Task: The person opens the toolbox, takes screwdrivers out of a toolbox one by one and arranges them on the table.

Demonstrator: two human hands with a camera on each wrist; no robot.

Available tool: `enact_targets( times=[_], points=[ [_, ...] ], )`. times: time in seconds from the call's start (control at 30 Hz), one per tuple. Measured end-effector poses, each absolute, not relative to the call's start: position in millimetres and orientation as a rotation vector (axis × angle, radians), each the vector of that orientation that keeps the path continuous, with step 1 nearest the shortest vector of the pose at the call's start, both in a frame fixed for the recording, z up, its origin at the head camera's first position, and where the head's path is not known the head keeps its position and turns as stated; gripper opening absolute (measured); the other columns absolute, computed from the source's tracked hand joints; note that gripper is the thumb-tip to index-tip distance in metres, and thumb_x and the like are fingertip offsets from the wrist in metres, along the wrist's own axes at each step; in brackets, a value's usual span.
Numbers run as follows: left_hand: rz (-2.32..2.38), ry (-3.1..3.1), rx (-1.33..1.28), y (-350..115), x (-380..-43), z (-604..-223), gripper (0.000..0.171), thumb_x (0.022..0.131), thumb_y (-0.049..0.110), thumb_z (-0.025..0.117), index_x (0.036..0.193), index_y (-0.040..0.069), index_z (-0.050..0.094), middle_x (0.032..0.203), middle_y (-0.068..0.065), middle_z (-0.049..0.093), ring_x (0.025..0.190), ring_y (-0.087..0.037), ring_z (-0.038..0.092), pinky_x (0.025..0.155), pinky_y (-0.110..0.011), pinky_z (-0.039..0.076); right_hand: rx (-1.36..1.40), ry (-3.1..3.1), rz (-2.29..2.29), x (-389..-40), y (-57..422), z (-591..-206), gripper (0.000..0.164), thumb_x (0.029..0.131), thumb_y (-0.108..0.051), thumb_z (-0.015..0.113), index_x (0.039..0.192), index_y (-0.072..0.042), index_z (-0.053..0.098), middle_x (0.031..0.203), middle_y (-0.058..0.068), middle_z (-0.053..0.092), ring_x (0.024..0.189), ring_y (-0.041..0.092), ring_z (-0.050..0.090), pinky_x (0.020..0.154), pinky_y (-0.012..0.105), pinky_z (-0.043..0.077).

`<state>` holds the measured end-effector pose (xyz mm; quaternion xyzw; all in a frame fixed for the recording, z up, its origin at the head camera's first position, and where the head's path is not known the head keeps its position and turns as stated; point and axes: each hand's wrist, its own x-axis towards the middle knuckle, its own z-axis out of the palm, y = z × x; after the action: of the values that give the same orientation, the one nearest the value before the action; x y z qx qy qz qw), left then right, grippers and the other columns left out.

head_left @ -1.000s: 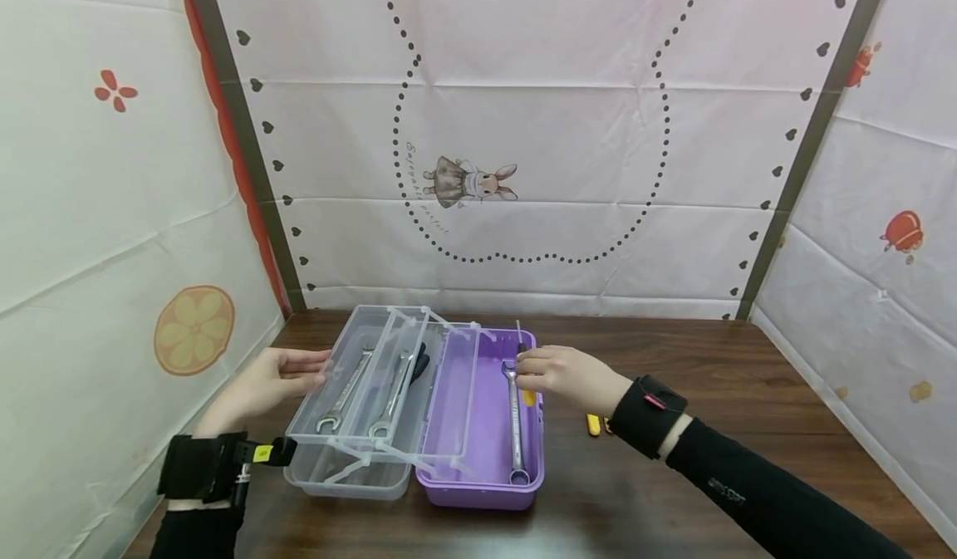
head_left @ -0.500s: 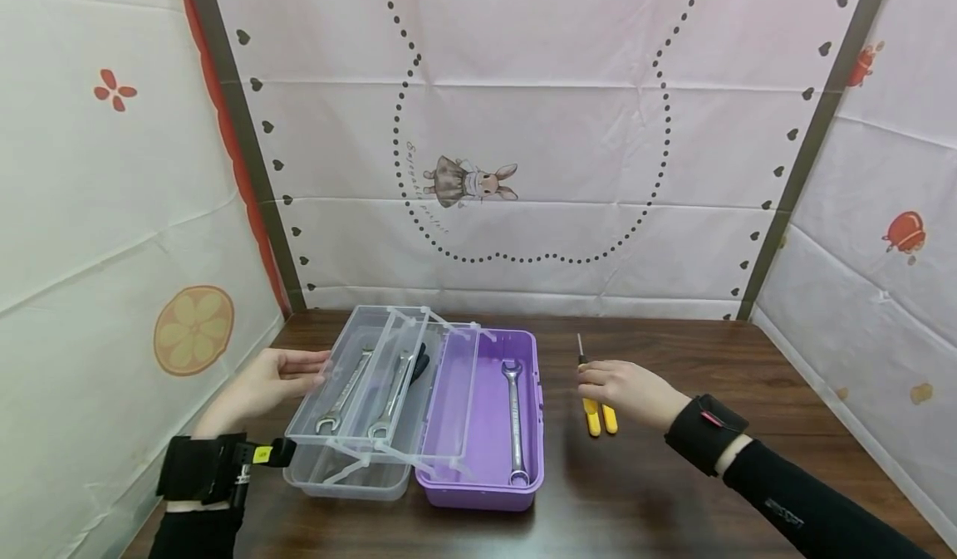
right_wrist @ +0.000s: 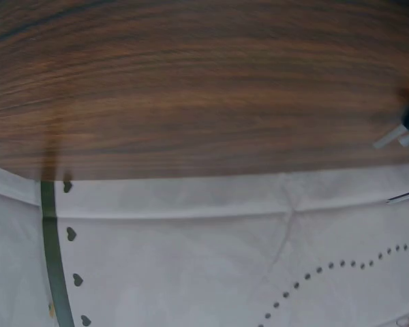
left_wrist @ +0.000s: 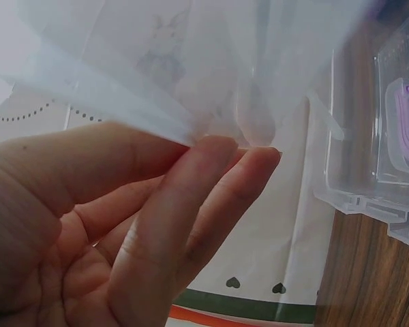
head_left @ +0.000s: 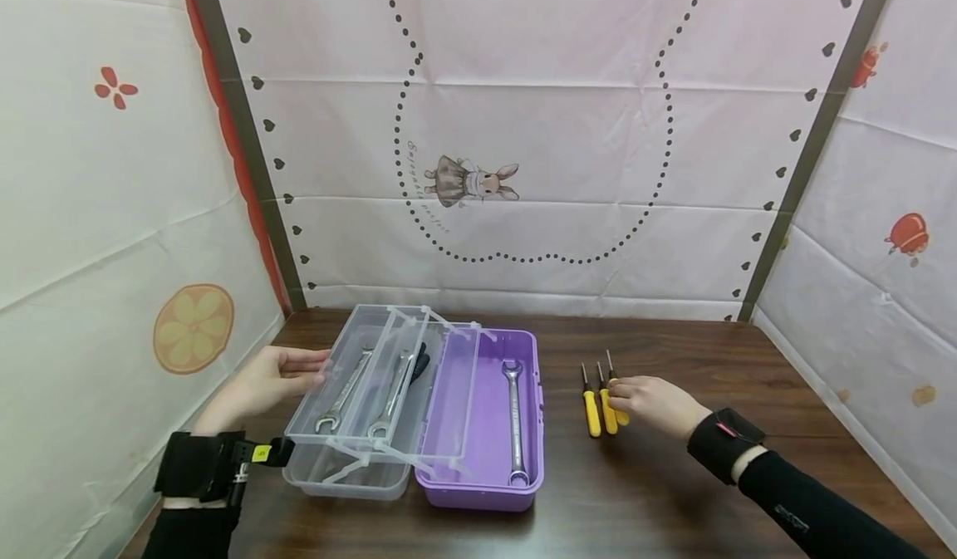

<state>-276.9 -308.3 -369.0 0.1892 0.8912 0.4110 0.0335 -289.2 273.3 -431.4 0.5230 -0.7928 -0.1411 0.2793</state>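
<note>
rabbit print [head_left: 471, 182] on white cloth [head_left: 538, 127] | dotted line [head_left: 547, 256] curving beneath it | citrus print [head_left: 193, 329] lower left of it | wooden table [head_left: 695, 351] below it

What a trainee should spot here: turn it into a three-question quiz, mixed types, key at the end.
1. Which tool lies inside the purple toolbox?
A) hammer
B) combination wrench
C) tape measure

2. True or false: the left hand pinches the clear plastic lid.

3. How many yellow-handled screwdrivers are to the right of the toolbox, and which one is the right hand touching?

Key: 1. B. 2. True. 3. Three; the rightmost.
</note>
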Motion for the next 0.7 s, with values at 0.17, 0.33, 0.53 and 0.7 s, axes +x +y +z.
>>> enact_targets(
  times=[0.17, 0.33, 0.53, 0.7],
  points=[
    [1.272, 2.738, 0.571, -307, -276, -368, 0.046, 0.095, 0.009, 0.064, 0.133, -0.016, 0.052, 0.121, -0.031, 0.065, 0.097, -0.014, 0.071, 0.076, -0.029, 0.061, 1.434, -2.089, -0.417, -293, 279, -441, 0.032, 0.062, -0.003, 0.086, 0.089, -0.013, 0.072, 0.093, 0.002, 0.073, 0.089, 0.015, 0.069, 0.074, 0.026, 0.057],
    [1.270, 2.740, 0.568, -307, -275, -367, 0.046, 0.095, 0.009, 0.064, 0.133, -0.015, 0.052, 0.120, -0.031, 0.065, 0.097, -0.014, 0.071, 0.076, -0.029, 0.061, 1.443, -2.073, -0.424, -297, 281, -448, 0.031, 0.062, -0.003, 0.085, 0.085, -0.014, 0.069, 0.089, 0.000, 0.072, 0.086, 0.014, 0.067, 0.072, 0.025, 0.057],
    [1.274, 2.738, 0.559, -306, -275, -367, 0.046, 0.096, 0.009, 0.064, 0.133, -0.016, 0.052, 0.121, -0.031, 0.065, 0.099, -0.021, 0.072, 0.076, -0.030, 0.061, 1.455, -2.054, -0.462, -302, 281, -454, 0.027, 0.063, -0.002, 0.085, 0.082, -0.015, 0.069, 0.084, -0.002, 0.069, 0.081, 0.011, 0.066, 0.070, 0.023, 0.056],
    [1.253, 2.755, 0.567, -306, -275, -367, 0.046, 0.096, 0.010, 0.064, 0.133, -0.015, 0.052, 0.122, -0.031, 0.065, 0.102, -0.029, 0.071, 0.077, -0.031, 0.061, 1.455, -2.062, -0.479, -304, 282, -459, 0.029, 0.062, -0.001, 0.085, 0.081, -0.016, 0.069, 0.081, -0.004, 0.066, 0.078, 0.010, 0.064, 0.067, 0.021, 0.054]
  ],
)
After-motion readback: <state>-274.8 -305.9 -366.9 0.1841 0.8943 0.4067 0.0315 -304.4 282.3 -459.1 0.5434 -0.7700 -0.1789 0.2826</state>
